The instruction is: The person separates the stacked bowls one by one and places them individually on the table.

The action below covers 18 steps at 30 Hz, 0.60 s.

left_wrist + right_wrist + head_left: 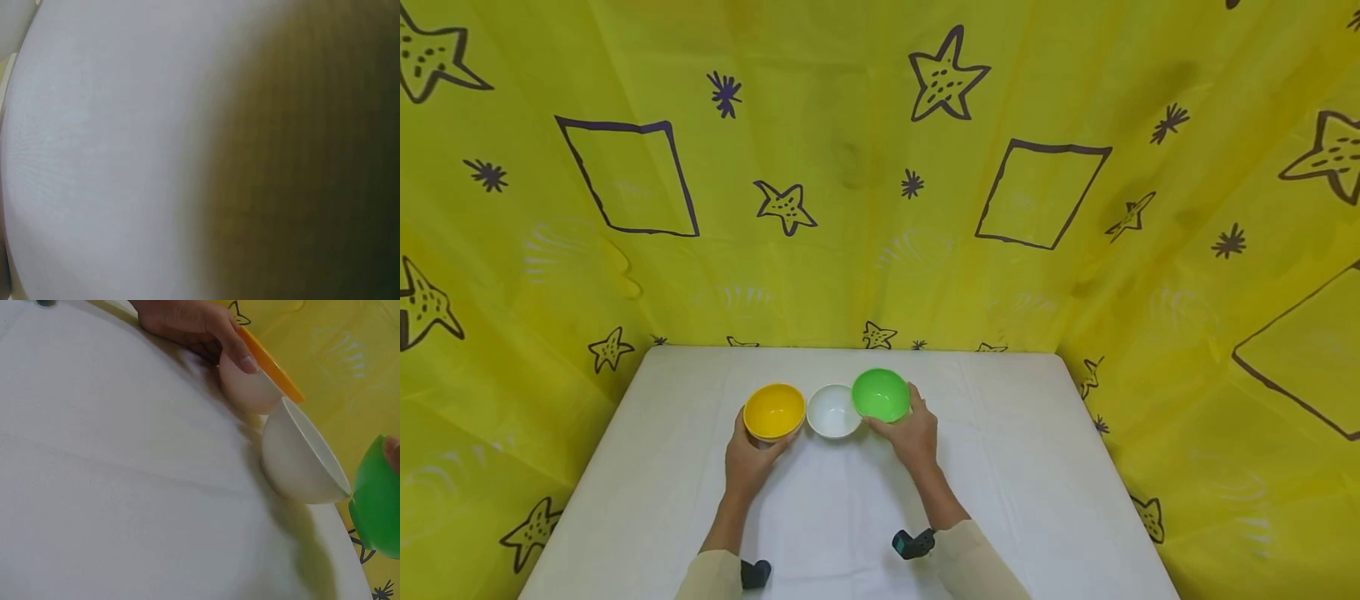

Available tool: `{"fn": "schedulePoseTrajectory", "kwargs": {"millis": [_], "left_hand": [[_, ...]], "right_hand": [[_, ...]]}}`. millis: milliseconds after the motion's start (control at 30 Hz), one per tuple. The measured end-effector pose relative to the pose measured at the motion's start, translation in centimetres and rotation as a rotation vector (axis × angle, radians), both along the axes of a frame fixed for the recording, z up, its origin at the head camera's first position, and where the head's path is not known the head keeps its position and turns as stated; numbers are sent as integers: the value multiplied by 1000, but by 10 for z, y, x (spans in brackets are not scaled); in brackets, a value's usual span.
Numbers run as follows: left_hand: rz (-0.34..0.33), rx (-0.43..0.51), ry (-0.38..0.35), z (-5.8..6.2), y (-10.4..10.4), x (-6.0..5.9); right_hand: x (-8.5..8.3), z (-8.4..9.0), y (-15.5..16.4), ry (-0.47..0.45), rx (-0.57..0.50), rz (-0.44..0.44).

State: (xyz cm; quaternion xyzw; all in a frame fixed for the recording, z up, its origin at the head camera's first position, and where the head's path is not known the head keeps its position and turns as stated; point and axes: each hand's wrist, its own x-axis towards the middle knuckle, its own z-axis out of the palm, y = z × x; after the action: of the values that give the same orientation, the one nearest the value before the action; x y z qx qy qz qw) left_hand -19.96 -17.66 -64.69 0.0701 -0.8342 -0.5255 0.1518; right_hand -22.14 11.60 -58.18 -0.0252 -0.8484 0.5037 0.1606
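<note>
On the table (842, 533), the left hand (749, 463) grips a pale bowl (250, 391) with the orange bowl (775, 408) seemingly nested in it. Slightly farther, the right hand (916, 435) holds the green bowl (882, 393), apparently raised. Between them, toward the far edge, sits the round white bowl (832, 412), left of the right hand, the nearer one.

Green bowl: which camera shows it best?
The head view: there the green bowl is nearly whole, its inside visible. The right wrist view cuts it off at the right edge; the left wrist view shows none of it.
</note>
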Motion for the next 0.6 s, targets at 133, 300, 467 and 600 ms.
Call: {"fn": "schedulePoseTrajectory", "kwargs": {"millis": [133, 300, 467, 600], "left_hand": [[-3, -2, -10, 0, 0, 0], [1, -3, -18, -1, 1, 0], [5, -3, -12, -1, 1, 0], [2, 4, -6, 0, 0, 0]], "right_hand": [[1, -5, 5, -2, 4, -13], [3, -10, 11, -10, 27, -31], [5, -13, 13, -29, 39, -40], [8, -18, 14, -32, 28, -35]]}}
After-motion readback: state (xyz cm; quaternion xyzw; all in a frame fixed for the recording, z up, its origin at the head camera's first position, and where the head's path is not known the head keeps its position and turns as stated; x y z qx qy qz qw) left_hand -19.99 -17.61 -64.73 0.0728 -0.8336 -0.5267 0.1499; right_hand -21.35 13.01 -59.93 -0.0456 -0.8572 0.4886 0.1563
